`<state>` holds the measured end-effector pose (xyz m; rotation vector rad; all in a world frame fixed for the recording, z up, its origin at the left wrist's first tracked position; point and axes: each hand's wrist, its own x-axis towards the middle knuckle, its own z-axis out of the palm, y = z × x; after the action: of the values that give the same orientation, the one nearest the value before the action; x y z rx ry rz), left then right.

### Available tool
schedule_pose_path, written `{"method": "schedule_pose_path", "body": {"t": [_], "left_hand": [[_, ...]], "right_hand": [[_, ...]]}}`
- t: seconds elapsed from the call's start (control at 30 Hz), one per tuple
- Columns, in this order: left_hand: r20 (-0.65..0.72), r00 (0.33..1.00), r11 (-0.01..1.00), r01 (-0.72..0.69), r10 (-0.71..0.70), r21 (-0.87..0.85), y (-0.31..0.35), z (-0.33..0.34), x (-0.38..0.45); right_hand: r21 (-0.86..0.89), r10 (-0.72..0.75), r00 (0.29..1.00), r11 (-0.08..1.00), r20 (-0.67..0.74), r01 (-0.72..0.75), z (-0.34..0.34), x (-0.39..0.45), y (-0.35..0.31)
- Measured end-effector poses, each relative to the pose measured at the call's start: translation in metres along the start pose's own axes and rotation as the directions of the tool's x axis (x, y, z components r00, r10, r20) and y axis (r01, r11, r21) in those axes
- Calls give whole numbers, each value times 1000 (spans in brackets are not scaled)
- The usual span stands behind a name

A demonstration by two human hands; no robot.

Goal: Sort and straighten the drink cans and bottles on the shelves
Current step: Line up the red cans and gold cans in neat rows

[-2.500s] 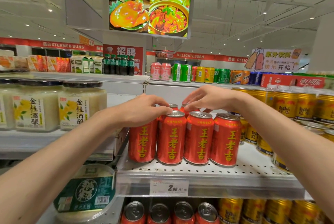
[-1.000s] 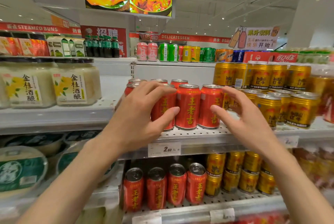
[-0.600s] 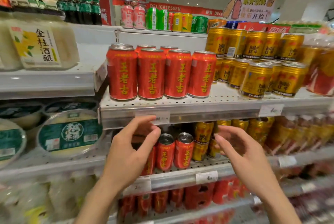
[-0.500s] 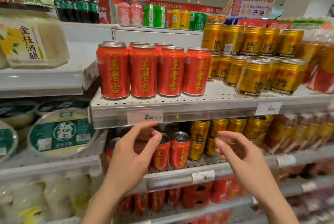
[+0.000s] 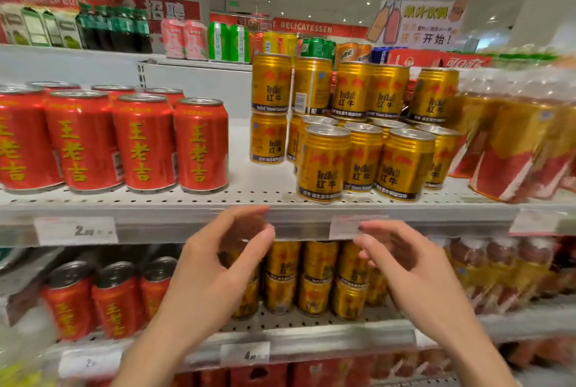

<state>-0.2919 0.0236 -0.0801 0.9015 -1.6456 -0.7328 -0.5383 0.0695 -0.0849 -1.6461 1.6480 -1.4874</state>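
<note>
I'm seeing both hands hovering lower centre, before the upper shelf front edge. Left hand and right hand: grip half open, fingers loosely curved, holding nothing. Red cans standing left, gold cans right, bare gap between them.

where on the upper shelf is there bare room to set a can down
One clear patch: bare shelf between the red cans and the gold cans, running back to the stacked gold cans. Elsewhere it is packed with cans, with wrapped packs at the right.
</note>
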Motion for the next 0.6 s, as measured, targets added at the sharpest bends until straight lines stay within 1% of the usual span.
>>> {"method": "schedule_pose_path", "body": {"t": [0.1, 0.2, 0.3, 0.37, 0.47, 0.6], "left_hand": [[-33, 998, 998, -46, 48, 37, 13, 18, 10], [-50, 993, 992, -103, 107, 78, 25, 27, 22], [-67, 982, 976, -166, 177, 142, 33, 33, 37], [-39, 976, 959, -201, 213, 201, 34, 35, 50], [45, 974, 930, -226, 222, 289, 33, 39, 72], [128, 966, 912, -254, 224, 322, 32, 44, 93]], "right_hand": [[-22, -49, 998, 999, 48, 50, -24, 17, 0], [-33, -109, 992, 993, 60, 112, -37, 30, -2], [-108, -172, 981, 978, 86, 181, -44, 40, -9], [-160, -220, 971, 959, 94, 232, -46, 45, -14], [-236, -297, 952, 922, 76, 307, -45, 54, -26], [-369, -443, 895, 823, 57, 432, -40, 70, -45]]}}
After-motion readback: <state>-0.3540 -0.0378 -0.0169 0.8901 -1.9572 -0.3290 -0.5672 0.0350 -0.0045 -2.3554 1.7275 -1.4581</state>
